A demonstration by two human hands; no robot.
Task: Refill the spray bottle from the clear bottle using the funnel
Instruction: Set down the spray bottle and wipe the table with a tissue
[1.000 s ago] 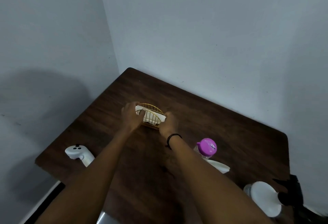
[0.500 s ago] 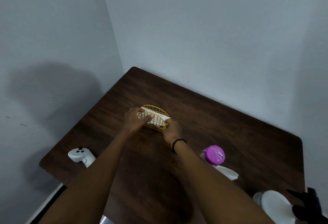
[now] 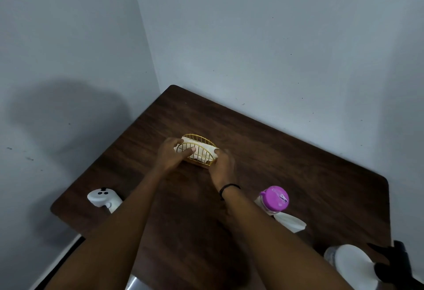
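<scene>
The clear bottle (image 3: 271, 201) with a purple cap stands on the table at the right, near my right forearm. A white funnel-like piece (image 3: 291, 222) lies just in front of it. The spray bottle (image 3: 353, 264), white with a black trigger head, sits at the bottom right corner, partly cut off. Both hands are further back at a gold wire napkin holder (image 3: 199, 152) with white napkins. My left hand (image 3: 171, 155) grips its left end, thumb across the front wires. My right hand (image 3: 223, 167) closes on its right end.
The dark wooden table (image 3: 286, 163) fits into a corner between two grey walls. A white game controller (image 3: 103, 199) lies near the table's left edge. Something pale shows at the bottom edge between my forearms.
My hands stay on the napkin holder; the left thumb has slid across its front. The view has shifted a little, so the spray bottle sits lower in the frame.
</scene>
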